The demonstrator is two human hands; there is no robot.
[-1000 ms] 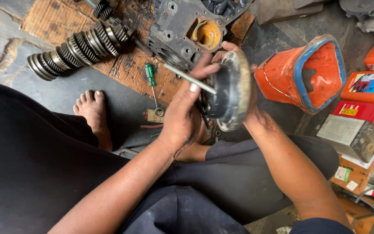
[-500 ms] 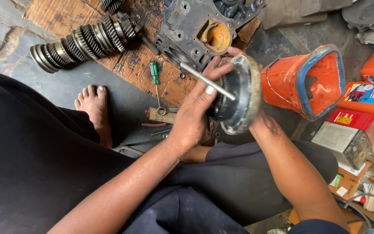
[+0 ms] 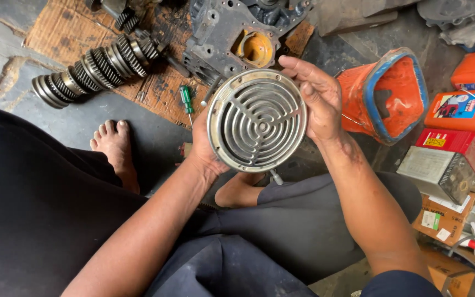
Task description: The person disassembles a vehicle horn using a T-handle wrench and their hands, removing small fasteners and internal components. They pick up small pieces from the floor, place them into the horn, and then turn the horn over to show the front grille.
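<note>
I sit on the floor with my legs folded under me, dark trousers [image 3: 281,242] filling the near edge of the view. Both my hands are clamped on the round metal grille disc [image 3: 257,121], which I hold up over my lap: my left hand [image 3: 204,146] grips its left rim from behind, and my right hand [image 3: 314,99] wraps the right rim, fingers curled over the top edge. Half a second ago the disc was turned edge-on, with a thin rod sticking out toward me; now I have rotated it so its flat face, with concentric rings and spokes, looks straight up at me. Only the rod's end [image 3: 275,177] peeks out below the lower rim. That turn lets me read the face of the part, which I judge to be an inspection of it.

My bare foot [image 3: 114,146] rests on the grey floor to the left. Just beyond the disc lies a green-handled screwdriver [image 3: 186,99] on oily cardboard [image 3: 160,91]. Farther off are a toothed gear shaft [image 3: 97,69], a dark metal housing [image 3: 232,33] with a yellow bore, and, to the right, an orange cut-open container [image 3: 391,93].
</note>
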